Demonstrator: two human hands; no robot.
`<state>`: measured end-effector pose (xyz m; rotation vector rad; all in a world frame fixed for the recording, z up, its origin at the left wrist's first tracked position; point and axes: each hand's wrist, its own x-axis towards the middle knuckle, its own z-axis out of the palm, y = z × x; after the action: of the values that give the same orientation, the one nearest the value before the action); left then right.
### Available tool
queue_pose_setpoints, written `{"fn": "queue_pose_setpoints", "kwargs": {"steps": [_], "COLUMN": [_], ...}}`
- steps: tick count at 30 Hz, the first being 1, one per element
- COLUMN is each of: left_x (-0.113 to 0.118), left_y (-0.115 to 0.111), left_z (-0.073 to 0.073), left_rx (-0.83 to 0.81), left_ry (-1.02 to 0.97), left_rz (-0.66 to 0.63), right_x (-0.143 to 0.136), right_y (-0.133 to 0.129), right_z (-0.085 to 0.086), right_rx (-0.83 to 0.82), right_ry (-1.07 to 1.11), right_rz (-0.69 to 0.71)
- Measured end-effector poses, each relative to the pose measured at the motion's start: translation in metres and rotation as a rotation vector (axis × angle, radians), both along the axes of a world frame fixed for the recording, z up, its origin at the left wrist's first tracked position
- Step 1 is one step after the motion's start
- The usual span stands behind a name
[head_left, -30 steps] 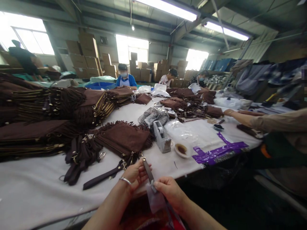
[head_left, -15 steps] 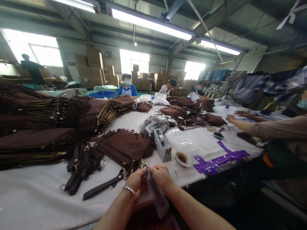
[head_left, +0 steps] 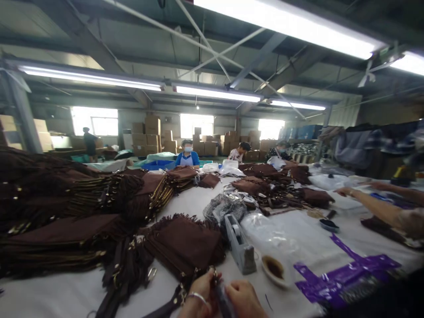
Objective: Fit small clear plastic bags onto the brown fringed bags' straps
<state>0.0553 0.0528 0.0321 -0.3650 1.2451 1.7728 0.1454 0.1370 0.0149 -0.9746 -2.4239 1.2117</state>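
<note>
At the bottom of the head view my left hand [head_left: 201, 293], with a silver bangle at the wrist, pinches the metal-clasp end of a dark strap. My right hand [head_left: 244, 298] is curled closed beside it, gripping a clear plastic sleeve [head_left: 225, 302] that covers the strap. Their lower parts are cut off by the frame edge. Just beyond my hands lies a stack of brown fringed bags [head_left: 188, 245]. Another dark strap [head_left: 165, 309] with gold hardware rests left of my left hand. A bunch of straps [head_left: 124, 265] lies further left.
A grey tape dispenser [head_left: 240, 247] and a bowl of brown liquid [head_left: 274, 269] stand right of my hands. Purple tape [head_left: 347, 278] marks the table edge. Bag piles [head_left: 62, 229] fill the left. A co-worker's arm [head_left: 374, 205] reaches in from the right; several people work further back.
The view has tilted up, so my hands and the table sit lower in the picture. Both hands stay close together at the sleeved strap.
</note>
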Motion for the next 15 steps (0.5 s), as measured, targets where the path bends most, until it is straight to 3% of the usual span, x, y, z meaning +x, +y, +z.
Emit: {"fn": "queue_pose_setpoints", "kwargs": {"steps": [3,6,11,15], "left_x": [-0.002,-0.003,0.001,0.002], "left_y": [0.002,-0.003,-0.018,-0.029], "left_z": [-0.006,-0.011,-0.012,-0.016], "left_rx": [0.009,0.033,0.059,0.032], "left_ry": [0.022,0.071,0.173,0.191], "left_rz": [0.007,0.013,-0.008,-0.042], "right_x": [-0.007,-0.013,-0.023,-0.03], "right_y": [0.009,0.012,0.003,0.001], "right_z": [-0.011,-0.009,0.011,0.01], "right_rx": [0.048,0.033,-0.205,-0.301], "right_ry": [-0.058,-0.027,0.14,0.169], "right_rz": [0.004,-0.01,0.0,-0.024]}}
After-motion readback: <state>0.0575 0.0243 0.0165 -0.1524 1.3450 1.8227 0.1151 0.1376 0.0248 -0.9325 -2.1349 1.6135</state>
